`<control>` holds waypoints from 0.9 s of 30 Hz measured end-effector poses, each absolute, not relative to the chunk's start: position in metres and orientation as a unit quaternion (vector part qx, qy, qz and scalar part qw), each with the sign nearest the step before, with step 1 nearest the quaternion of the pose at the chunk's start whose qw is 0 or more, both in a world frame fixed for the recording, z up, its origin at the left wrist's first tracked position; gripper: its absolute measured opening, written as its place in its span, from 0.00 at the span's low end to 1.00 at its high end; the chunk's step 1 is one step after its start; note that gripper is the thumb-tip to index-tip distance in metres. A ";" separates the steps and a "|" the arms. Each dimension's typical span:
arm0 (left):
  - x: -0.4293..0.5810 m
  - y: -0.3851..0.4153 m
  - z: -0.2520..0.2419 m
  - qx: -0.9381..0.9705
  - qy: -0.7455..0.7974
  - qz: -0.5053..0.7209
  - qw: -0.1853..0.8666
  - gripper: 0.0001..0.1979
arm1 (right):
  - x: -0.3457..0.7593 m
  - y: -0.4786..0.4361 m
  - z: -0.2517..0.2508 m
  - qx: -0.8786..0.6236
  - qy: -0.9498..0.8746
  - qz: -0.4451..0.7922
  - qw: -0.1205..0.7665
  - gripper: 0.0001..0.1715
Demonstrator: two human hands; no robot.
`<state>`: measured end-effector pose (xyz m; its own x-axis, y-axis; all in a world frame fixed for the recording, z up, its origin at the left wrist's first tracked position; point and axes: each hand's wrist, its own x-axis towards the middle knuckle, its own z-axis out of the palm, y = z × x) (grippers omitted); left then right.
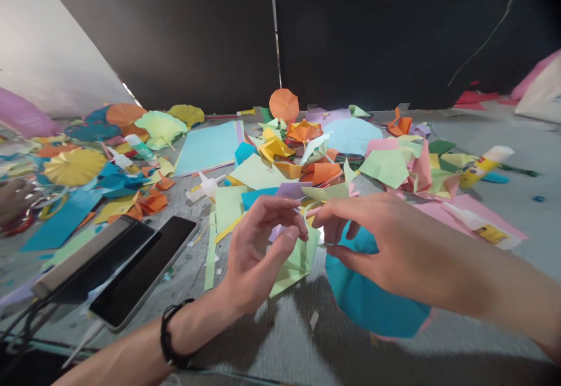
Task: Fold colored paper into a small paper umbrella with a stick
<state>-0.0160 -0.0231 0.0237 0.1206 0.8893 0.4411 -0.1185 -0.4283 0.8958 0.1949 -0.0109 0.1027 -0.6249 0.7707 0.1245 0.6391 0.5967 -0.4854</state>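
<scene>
Left hand [258, 251] and right hand [385, 246] nearly meet at lower center, fingers curled and pinching a thin pale strip [312, 212]; teal paper circle [372, 292] sits against right fingertips, light green paper [298, 263] below left.

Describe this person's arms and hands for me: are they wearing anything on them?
The left hand and right hand are bare, with no gloves, and no rings show. The left forearm and right forearm show no sleeves. The only thing worn is a black bracelet on the left wrist, though its material is hard to tell.
</scene>
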 end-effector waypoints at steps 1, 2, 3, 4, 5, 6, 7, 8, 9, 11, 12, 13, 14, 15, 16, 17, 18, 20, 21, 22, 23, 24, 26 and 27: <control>-0.016 -0.023 0.024 0.612 0.317 0.583 0.430 0.07 | 0.195 -0.011 0.103 -0.402 -0.877 0.205 0.163 0.08; -0.017 -0.024 0.024 0.613 0.317 0.583 0.429 0.07 | 0.194 -0.010 0.103 -0.403 -0.876 0.209 0.162 0.08; -0.017 -0.024 0.024 0.613 0.317 0.583 0.428 0.07 | 0.193 -0.010 0.103 -0.404 -0.875 0.213 0.161 0.09; -0.017 -0.024 0.025 0.614 0.317 0.583 0.428 0.07 | 0.192 -0.010 0.104 -0.404 -0.874 0.216 0.160 0.09; -0.017 -0.025 0.024 0.614 0.318 0.581 0.429 0.07 | 0.192 -0.010 0.104 -0.405 -0.874 0.218 0.160 0.10; -0.017 -0.025 0.024 0.614 0.320 0.579 0.430 0.07 | 0.191 -0.010 0.105 -0.404 -0.874 0.219 0.159 0.11; -0.017 -0.025 0.024 0.613 0.322 0.578 0.432 0.07 | 0.190 -0.010 0.106 -0.404 -0.874 0.218 0.159 0.10; -0.017 -0.025 0.023 0.612 0.322 0.576 0.436 0.07 | 0.190 -0.010 0.107 -0.406 -0.874 0.217 0.159 0.10; -0.017 -0.025 0.022 0.613 0.316 0.574 0.443 0.07 | 0.190 -0.010 0.108 -0.407 -0.873 0.216 0.159 0.10; -0.018 -0.024 0.021 0.618 0.288 0.565 0.465 0.09 | 0.190 -0.009 0.108 -0.409 -0.873 0.214 0.158 0.10; -0.019 -0.024 0.020 0.622 0.270 0.558 0.479 0.10 | 0.190 -0.009 0.108 -0.409 -0.873 0.213 0.160 0.10; -0.020 -0.024 0.019 0.626 0.254 0.549 0.492 0.11 | 0.191 -0.009 0.108 -0.409 -0.873 0.209 0.162 0.11; -0.021 -0.024 0.019 0.631 0.242 0.540 0.502 0.12 | 0.191 -0.008 0.108 -0.409 -0.874 0.205 0.164 0.12; -0.021 -0.024 0.018 0.635 0.235 0.534 0.507 0.13 | 0.192 -0.008 0.108 -0.409 -0.875 0.200 0.165 0.13; -0.022 -0.025 0.018 0.640 0.231 0.528 0.508 0.14 | 0.193 -0.008 0.107 -0.410 -0.875 0.195 0.167 0.15; -0.023 -0.025 0.018 0.647 0.231 0.522 0.506 0.14 | 0.193 -0.008 0.107 -0.410 -0.876 0.191 0.169 0.18; -0.024 -0.026 0.018 0.656 0.232 0.516 0.500 0.15 | 0.194 -0.008 0.107 -0.410 -0.876 0.188 0.170 0.19; -0.025 -0.027 0.017 0.673 0.232 0.508 0.486 0.16 | 0.195 -0.009 0.108 -0.411 -0.877 0.180 0.173 0.21; -0.025 -0.027 0.018 0.679 0.230 0.506 0.480 0.16 | 0.195 -0.009 0.108 -0.413 -0.877 0.176 0.175 0.21; -0.025 -0.028 0.018 0.682 0.228 0.506 0.476 0.17 | 0.195 -0.009 0.108 -0.414 -0.876 0.173 0.175 0.20; -0.025 -0.028 0.018 0.683 0.224 0.509 0.474 0.17 | 0.195 -0.009 0.108 -0.414 -0.877 0.172 0.175 0.19; -0.025 -0.028 0.018 0.683 0.219 0.512 0.472 0.17 | 0.195 -0.008 0.108 -0.415 -0.876 0.172 0.173 0.18; -0.025 -0.028 0.018 0.686 0.211 0.516 0.467 0.16 | 0.194 -0.006 0.108 -0.414 -0.876 0.175 0.173 0.17; -0.024 -0.028 0.017 0.688 0.207 0.518 0.464 0.16 | 0.194 -0.005 0.107 -0.413 -0.876 0.175 0.178 0.17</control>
